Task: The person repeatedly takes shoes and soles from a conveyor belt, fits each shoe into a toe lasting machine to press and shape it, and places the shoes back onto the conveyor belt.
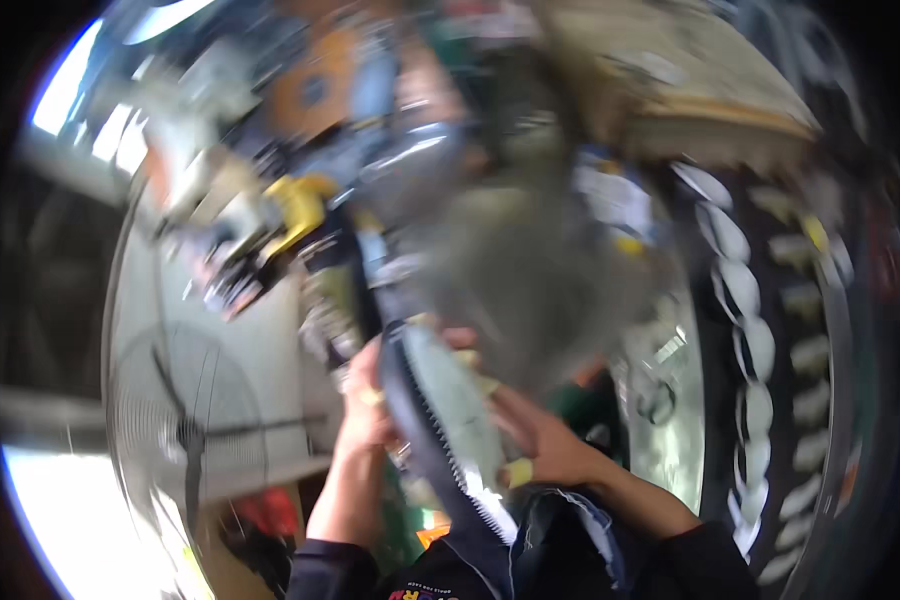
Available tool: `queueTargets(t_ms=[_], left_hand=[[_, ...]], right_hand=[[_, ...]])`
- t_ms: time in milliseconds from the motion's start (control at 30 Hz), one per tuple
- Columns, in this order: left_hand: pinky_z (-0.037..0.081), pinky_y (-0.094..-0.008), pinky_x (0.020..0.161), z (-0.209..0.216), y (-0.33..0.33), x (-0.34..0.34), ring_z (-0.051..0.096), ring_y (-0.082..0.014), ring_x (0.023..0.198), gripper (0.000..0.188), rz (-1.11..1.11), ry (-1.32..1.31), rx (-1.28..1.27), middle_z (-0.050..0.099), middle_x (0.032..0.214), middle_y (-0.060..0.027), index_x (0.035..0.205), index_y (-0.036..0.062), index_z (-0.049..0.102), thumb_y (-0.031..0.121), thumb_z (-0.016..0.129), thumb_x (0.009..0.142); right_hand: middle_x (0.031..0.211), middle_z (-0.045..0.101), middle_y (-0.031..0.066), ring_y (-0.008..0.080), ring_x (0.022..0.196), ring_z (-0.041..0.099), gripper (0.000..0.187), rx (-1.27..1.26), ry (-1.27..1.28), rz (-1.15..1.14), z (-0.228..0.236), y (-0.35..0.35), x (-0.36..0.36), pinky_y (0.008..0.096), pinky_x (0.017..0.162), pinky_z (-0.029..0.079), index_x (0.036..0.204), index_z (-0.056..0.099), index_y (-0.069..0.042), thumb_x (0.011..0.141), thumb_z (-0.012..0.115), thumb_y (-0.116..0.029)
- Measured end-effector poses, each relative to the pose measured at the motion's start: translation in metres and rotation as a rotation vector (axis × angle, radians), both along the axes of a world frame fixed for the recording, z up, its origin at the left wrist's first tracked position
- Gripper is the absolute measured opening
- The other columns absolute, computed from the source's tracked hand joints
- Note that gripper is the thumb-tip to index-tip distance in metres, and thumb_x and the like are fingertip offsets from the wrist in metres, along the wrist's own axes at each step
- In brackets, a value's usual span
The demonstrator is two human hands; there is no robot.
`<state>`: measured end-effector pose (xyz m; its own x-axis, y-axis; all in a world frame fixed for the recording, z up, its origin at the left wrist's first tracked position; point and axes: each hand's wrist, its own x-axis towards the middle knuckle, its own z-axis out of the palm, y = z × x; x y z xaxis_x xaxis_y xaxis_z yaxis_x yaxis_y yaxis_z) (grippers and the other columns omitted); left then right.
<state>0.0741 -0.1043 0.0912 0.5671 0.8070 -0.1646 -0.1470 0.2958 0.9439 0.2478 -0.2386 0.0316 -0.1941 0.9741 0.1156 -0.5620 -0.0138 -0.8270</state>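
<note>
Between my hands is a long, pale grey-green piece [452,395] with a dark band [407,390] along its left side. Small dark teeth, like a zipper's or a row of stitches, run where the two meet; its exact kind is unclear. My left hand [367,395] grips the band's side, its fingers partly behind it. On the opposite side, my right hand [545,440] is closed on the pale part's edge. Yellowish wraps show on some fingertips. The lower end of the piece reaches down toward dark blue frayed cloth [575,520] at my lap.
Motion blurs much of the scene. A large round fan [185,432] stands at the left. Beyond my hands lie a blurred grey rounded mass [530,280] and a yellow object [295,213]. White oval pieces [738,290] line the right side, next to clear plastic [665,420].
</note>
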Motion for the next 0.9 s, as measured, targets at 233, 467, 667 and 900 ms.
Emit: queueTargets(t_ms=[233, 467, 667, 900], left_hand=[[0.046, -0.0259, 0.077, -0.055, -0.174, 0.283, 0.056, -0.0097, 0.085, 0.036, -0.872, 0.084, 0.214, 0.064, 0.09, -0.0031, 0.107, -0.0059, 0.063, 0.027, 0.056, 0.094], [0.048, -0.0256, 0.074, -0.165, -0.58, 0.434, 0.06, -0.012, 0.083, 0.034, -1.54, 0.019, 0.464, 0.067, 0.095, -0.0083, 0.109, -0.007, 0.062, 0.014, 0.067, 0.083], [0.047, -0.0249, 0.083, -0.302, -0.905, 0.467, 0.061, -0.0132, 0.096, 0.044, -1.629, -0.236, 0.515, 0.065, 0.107, -0.0128, 0.119, -0.0109, 0.054, -0.001, 0.068, 0.078], [0.048, -0.0384, 0.083, -0.374, -1.104, 0.489, 0.062, -0.0312, 0.096, 0.043, -1.78, -0.129, 0.881, 0.064, 0.103, -0.0196, 0.117, -0.0019, 0.054, 0.015, 0.067, 0.08]], right_hand=[[0.138, 0.038, 0.0198, 0.0279, 0.129, 0.037, 0.098, -0.322, -0.309, -1.085, -0.045, -0.232, 0.088, 0.0379, 0.107, 0.03, 0.146, 0.017, 0.001, 0.075, 0.077, -0.031], [0.119, 0.058, 0.0138, 0.0236, 0.113, 0.056, 0.05, -0.584, 0.25, -1.969, -0.21, -0.619, 0.052, 0.036, 0.094, 0.045, 0.131, 0.043, 0.003, 0.086, 0.06, -0.012], [0.114, 0.059, 0.0186, 0.0376, 0.117, 0.049, 0.057, -1.926, -0.87, -1.738, -0.271, -0.802, 0.025, 0.0475, 0.103, 0.037, 0.117, 0.055, -0.001, 0.07, 0.076, -0.025], [0.071, 0.059, 0.0106, 0.0301, 0.081, 0.059, 0.011, -2.038, -0.964, -1.298, -0.274, -0.831, -0.044, 0.0452, 0.101, 0.039, 0.08, 0.065, -0.007, 0.07, 0.061, -0.009]])
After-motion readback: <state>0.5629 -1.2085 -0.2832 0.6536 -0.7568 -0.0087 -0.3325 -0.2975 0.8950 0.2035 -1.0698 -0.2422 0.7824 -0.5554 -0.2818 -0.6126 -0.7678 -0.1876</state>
